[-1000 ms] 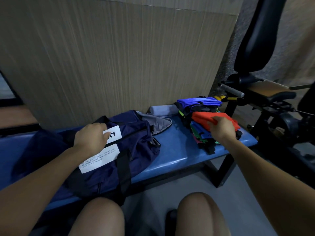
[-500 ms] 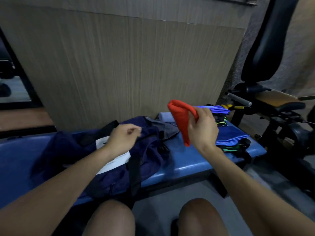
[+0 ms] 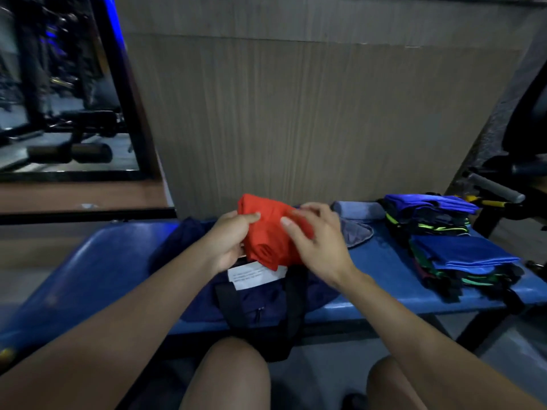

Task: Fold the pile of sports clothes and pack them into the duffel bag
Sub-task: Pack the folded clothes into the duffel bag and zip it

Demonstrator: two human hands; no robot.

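Both hands hold a folded red garment point(image 3: 273, 232) above the dark blue duffel bag point(image 3: 260, 303). The left hand point(image 3: 229, 239) grips its near left edge, thumb on top and fingers curled underneath; the right hand point(image 3: 318, 241) rests over its right side with fingers loosely spread, touching the cloth rather than clamping it.

Judging by this, the work is at the packing stage for this one piece: it looks already folded and is about to go down into the bag. The bag's opening is hidden behind the hands and the cloth, so what it already holds cannot be told. Much seems left to do: a stack of blue, black and green sports clothes point(image 3: 461, 255) lies well to the right, with a second heap topped in blue point(image 3: 429, 211) behind it and a rolled grey towel point(image 3: 356, 209) near the wall.

Everything sits on a blue padded worktop point(image 3: 97, 261). Behind it stands a wood-grain panel point(image 3: 296, 119), to the left a mirror point(image 3: 59, 93) showing gym equipment, and at the right edge a dark exercise machine point(image 3: 503, 184).
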